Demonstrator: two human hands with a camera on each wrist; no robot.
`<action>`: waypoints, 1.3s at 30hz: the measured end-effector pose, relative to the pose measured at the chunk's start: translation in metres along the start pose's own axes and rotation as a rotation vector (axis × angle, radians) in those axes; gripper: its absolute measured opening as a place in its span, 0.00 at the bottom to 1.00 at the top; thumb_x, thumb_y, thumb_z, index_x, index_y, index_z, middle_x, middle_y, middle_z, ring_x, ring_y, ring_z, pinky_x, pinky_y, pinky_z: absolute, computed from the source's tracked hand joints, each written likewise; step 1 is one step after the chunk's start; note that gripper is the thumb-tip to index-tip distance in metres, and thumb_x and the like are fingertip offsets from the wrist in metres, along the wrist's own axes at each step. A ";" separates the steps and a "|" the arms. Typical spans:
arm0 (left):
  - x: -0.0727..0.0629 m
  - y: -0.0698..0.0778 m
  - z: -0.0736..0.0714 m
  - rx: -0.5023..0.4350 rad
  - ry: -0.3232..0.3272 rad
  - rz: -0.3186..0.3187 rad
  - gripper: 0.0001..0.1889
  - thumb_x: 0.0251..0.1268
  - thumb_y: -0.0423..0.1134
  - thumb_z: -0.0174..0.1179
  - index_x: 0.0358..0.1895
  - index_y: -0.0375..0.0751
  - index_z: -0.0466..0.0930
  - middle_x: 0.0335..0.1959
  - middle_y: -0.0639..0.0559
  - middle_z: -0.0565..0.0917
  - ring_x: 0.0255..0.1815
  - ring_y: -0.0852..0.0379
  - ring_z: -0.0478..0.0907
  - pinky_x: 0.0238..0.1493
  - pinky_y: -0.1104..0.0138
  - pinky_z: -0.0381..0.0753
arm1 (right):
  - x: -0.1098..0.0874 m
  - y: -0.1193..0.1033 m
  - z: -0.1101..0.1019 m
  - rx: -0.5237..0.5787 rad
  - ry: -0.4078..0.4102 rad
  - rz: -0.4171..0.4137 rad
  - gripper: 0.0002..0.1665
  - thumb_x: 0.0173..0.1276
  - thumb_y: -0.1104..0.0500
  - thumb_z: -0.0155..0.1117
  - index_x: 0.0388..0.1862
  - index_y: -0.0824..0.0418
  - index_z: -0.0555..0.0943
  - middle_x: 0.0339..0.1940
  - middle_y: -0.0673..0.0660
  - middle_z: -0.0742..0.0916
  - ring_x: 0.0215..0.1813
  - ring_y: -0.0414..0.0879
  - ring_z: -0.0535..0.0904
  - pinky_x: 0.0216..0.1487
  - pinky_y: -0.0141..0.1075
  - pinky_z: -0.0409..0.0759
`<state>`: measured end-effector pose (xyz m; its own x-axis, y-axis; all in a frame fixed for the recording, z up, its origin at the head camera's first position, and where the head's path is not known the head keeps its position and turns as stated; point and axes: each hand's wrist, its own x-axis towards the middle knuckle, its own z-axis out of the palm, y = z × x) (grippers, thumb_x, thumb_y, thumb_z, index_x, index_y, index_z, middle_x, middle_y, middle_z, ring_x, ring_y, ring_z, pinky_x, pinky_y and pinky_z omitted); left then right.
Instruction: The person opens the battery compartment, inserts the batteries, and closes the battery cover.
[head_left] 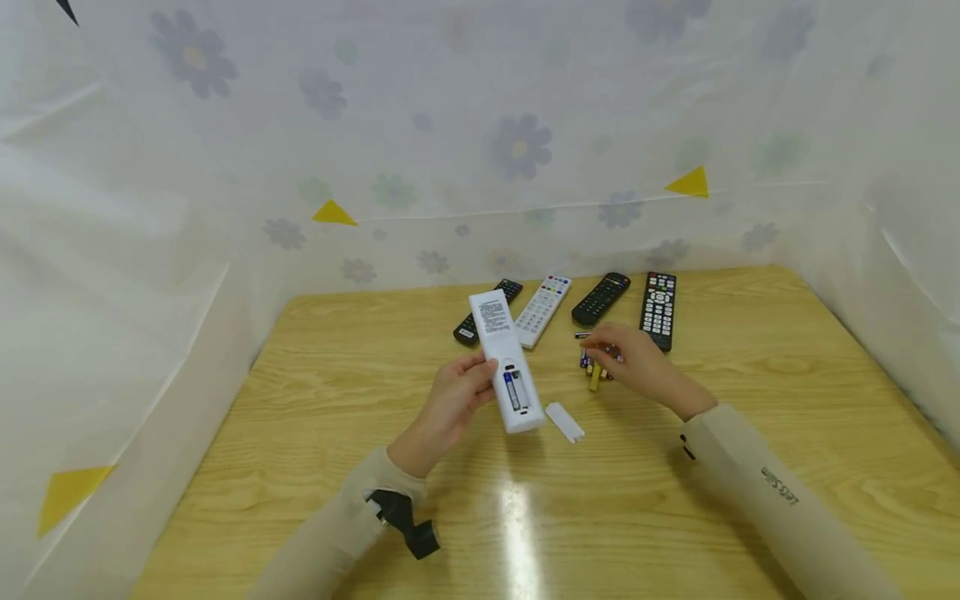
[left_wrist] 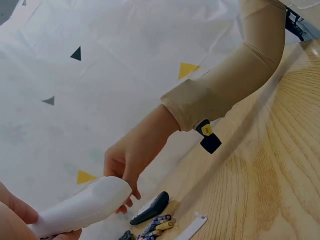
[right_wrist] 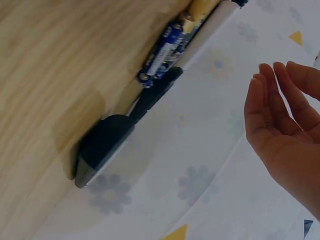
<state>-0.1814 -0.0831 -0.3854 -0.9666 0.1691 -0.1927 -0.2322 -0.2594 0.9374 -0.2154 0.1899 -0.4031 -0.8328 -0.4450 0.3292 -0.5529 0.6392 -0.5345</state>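
Observation:
My left hand [head_left: 453, 396] grips a white remote control [head_left: 491, 329] by its side, back up and tilted. One blue-and-silver battery [head_left: 512, 392] sits in its uncovered compartment; the slot beside it is bare. The white battery cover [head_left: 565, 422] lies on the table just right of the remote. Over a small pile of batteries [head_left: 595, 379], some blue and some yellow, is my right hand [head_left: 633, 358]. In the right wrist view this hand [right_wrist: 285, 120] has loosely bent fingers with nothing visible between them. A small dark cylinder [head_left: 582, 335] shows right by its fingertips in the head view.
Behind the hands lie a black remote [head_left: 465, 332] partly hidden by the held one, a white remote [head_left: 543, 310], and two more black remotes, one in the middle [head_left: 600, 298] and one at right [head_left: 658, 308]. A flower-printed sheet [head_left: 450, 125] hangs behind the wooden table [head_left: 337, 358].

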 end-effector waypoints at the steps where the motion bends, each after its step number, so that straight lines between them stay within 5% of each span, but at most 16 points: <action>1: -0.001 0.000 -0.001 0.000 -0.004 -0.002 0.20 0.71 0.27 0.50 0.62 0.19 0.66 0.55 0.26 0.76 0.44 0.53 0.81 0.48 0.65 0.82 | -0.001 0.004 0.000 -0.004 -0.030 0.040 0.11 0.69 0.67 0.61 0.49 0.67 0.82 0.41 0.59 0.84 0.36 0.46 0.79 0.34 0.39 0.79; 10: -0.007 0.000 0.000 0.022 -0.045 -0.001 0.19 0.71 0.26 0.49 0.61 0.18 0.66 0.55 0.25 0.75 0.44 0.54 0.81 0.50 0.64 0.82 | -0.008 0.019 0.011 -0.051 -0.212 0.221 0.20 0.64 0.65 0.66 0.54 0.72 0.78 0.49 0.66 0.84 0.50 0.59 0.80 0.49 0.51 0.80; 15: -0.008 0.001 0.000 0.028 -0.042 -0.006 0.19 0.71 0.27 0.50 0.60 0.18 0.66 0.54 0.27 0.76 0.43 0.54 0.81 0.49 0.64 0.82 | -0.009 0.019 0.017 -0.104 -0.222 0.196 0.24 0.58 0.63 0.72 0.51 0.73 0.78 0.47 0.66 0.84 0.50 0.60 0.79 0.53 0.53 0.77; 30: -0.012 0.005 0.001 0.022 -0.041 -0.031 0.19 0.71 0.28 0.51 0.61 0.21 0.67 0.56 0.27 0.76 0.45 0.52 0.81 0.50 0.63 0.82 | -0.008 0.004 0.018 -0.171 -0.242 0.116 0.15 0.56 0.64 0.72 0.40 0.70 0.80 0.34 0.58 0.84 0.35 0.49 0.77 0.37 0.43 0.78; 34: -0.013 0.005 0.001 0.019 -0.046 -0.024 0.19 0.71 0.28 0.51 0.61 0.21 0.67 0.56 0.27 0.76 0.47 0.51 0.81 0.51 0.62 0.81 | -0.010 -0.005 0.015 -0.077 -0.216 0.108 0.17 0.58 0.64 0.71 0.44 0.71 0.79 0.37 0.59 0.79 0.38 0.50 0.77 0.39 0.41 0.80; 39: -0.013 0.005 0.001 0.025 -0.053 -0.018 0.19 0.72 0.28 0.50 0.62 0.21 0.66 0.56 0.27 0.76 0.48 0.50 0.81 0.52 0.62 0.81 | -0.013 -0.018 0.013 0.228 -0.157 0.072 0.16 0.60 0.69 0.69 0.46 0.72 0.78 0.46 0.62 0.74 0.42 0.49 0.79 0.45 0.36 0.83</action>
<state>-0.1701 -0.0852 -0.3784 -0.9550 0.2237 -0.1950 -0.2465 -0.2322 0.9409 -0.1940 0.1754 -0.4080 -0.8452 -0.5070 0.1689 -0.4573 0.5226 -0.7196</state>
